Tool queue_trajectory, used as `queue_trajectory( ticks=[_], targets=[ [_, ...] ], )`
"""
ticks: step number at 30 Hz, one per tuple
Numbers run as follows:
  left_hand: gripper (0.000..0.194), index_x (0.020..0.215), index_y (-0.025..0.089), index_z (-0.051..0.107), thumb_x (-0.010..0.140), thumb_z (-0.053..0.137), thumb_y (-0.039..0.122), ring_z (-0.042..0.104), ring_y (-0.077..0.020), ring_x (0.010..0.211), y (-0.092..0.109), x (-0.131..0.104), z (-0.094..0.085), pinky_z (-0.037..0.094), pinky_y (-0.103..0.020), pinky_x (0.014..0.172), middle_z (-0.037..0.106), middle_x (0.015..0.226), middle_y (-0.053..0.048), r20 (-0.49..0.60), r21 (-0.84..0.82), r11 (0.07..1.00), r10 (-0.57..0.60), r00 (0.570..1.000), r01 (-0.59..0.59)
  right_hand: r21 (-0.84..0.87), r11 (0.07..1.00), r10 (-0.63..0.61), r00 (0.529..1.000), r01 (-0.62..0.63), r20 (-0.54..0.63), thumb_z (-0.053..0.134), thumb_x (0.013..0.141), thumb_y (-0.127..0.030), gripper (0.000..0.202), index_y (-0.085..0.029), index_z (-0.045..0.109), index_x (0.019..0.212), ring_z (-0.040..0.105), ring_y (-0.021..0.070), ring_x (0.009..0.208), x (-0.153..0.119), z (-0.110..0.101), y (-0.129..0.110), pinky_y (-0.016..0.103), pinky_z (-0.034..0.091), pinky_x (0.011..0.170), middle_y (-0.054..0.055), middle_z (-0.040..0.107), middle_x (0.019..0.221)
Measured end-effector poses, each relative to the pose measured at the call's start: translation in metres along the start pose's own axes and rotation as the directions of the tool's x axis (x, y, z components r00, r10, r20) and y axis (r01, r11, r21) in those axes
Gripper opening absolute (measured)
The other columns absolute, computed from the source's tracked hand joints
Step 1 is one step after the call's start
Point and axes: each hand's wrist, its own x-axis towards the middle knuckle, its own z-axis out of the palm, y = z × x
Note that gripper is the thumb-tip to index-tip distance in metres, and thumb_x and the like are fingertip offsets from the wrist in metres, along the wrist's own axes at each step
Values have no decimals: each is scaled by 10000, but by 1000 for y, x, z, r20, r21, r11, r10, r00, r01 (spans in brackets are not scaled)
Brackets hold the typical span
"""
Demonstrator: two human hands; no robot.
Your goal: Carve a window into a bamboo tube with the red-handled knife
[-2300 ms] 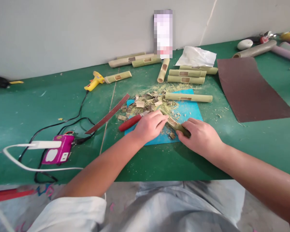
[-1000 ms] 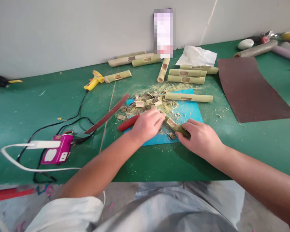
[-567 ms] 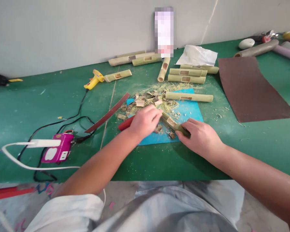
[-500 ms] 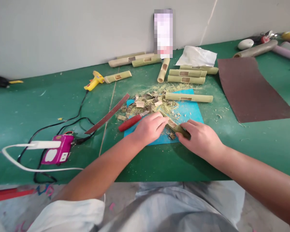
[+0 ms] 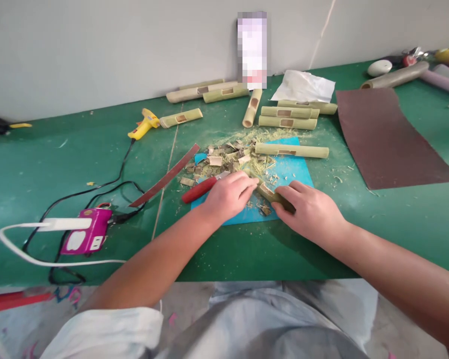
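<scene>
Between my hands a short bamboo tube (image 5: 266, 191) with a cut-out window lies slanted over a blue sheet (image 5: 243, 215). My left hand (image 5: 230, 196) has its fingers closed at the tube's far left end, partly hiding it. Around the near right end, my right hand (image 5: 307, 207) is wrapped with the thumb below. Just left of my left hand lies a red-handled knife (image 5: 199, 189), its blade partly covered. Beyond the hands, another windowed bamboo tube (image 5: 292, 150) rests across the sheet, beside a heap of bamboo chips and shavings (image 5: 228, 158).
Several cut bamboo tubes (image 5: 288, 122) lie at the back, some under white paper (image 5: 303, 87). Brown sandpaper (image 5: 392, 144) is at right, a sandpaper strip (image 5: 164, 175) at left. A yellow glue gun (image 5: 144, 124) and a magenta power adapter (image 5: 88, 232) trail cords across the green table (image 5: 217, 254).
My right hand has shifted slightly left along the bamboo tube, covering more of its near end. My left hand stays at the far end. The whole view has moved very slightly.
</scene>
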Motion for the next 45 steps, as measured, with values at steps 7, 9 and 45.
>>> queue_trajectory(
  ticks=[7,9,45],
  targets=[
    [196,949,126,666,966,495,220,613,-132,738,-1,1,1,511,-253,702,646,802,-55,2,38,998,43,999,-43,27,999,-27,1000,27,-1,483,922,-362,294,-161,691,869,520,136,666,1,0,3,272,319,592,51,604,781],
    [206,913,125,670,966,493,217,611,-132,731,-3,2,0,510,-253,691,648,803,-58,-32,60,998,17,999,-15,44,999,-21,1000,22,-5,482,924,-365,295,-163,690,870,523,136,668,1,0,4,274,324,595,52,611,788],
    [225,904,126,666,974,477,224,601,-131,715,4,1,2,507,-258,687,635,785,-56,-28,68,998,5,1000,-3,78,997,-9,999,5,54,438,949,-350,315,-149,669,871,543,147,685,0,1,2,283,343,613,59,618,813]
  ],
)
